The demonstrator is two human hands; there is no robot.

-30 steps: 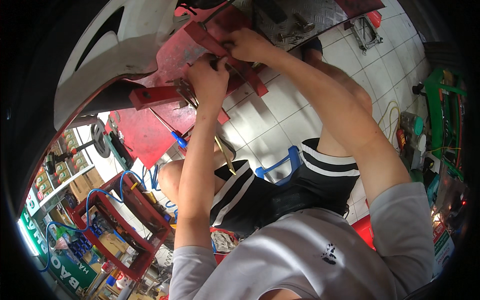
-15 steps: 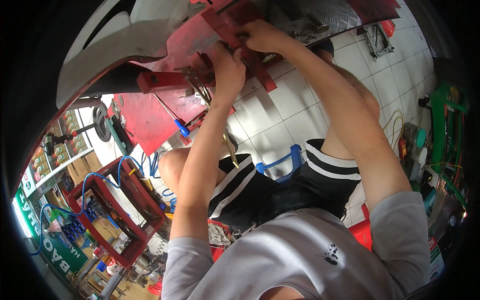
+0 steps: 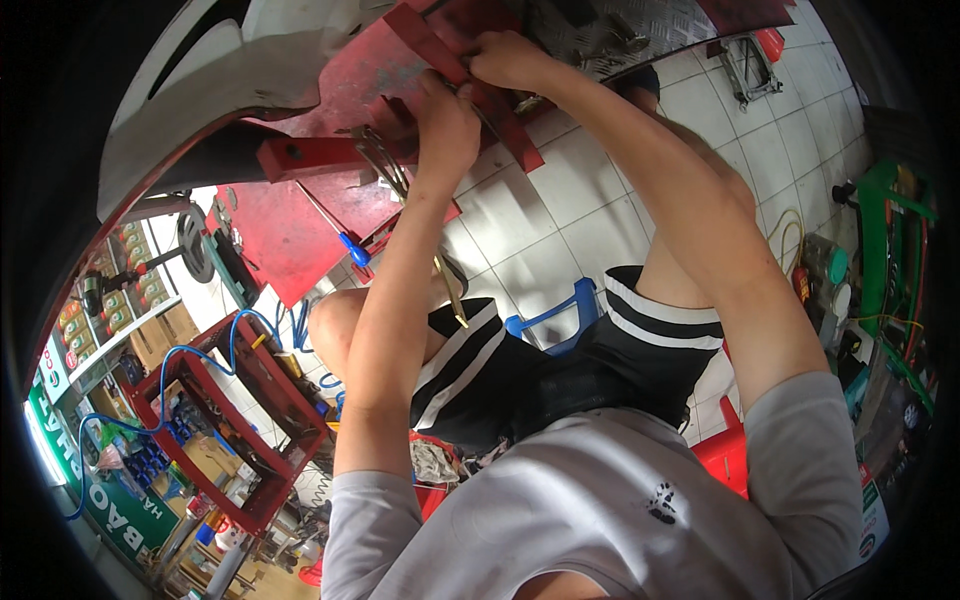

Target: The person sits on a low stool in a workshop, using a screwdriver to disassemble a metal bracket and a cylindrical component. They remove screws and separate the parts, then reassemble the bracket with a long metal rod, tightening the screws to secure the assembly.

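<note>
The long red bar looks straight and square-edged.

Floor tiles bright before me, soft-shadowed. Light streaks the grey shirt. Dim beneath the pale panel. White glare beside the green sign. View's rim black, straight lines bowed.
</note>
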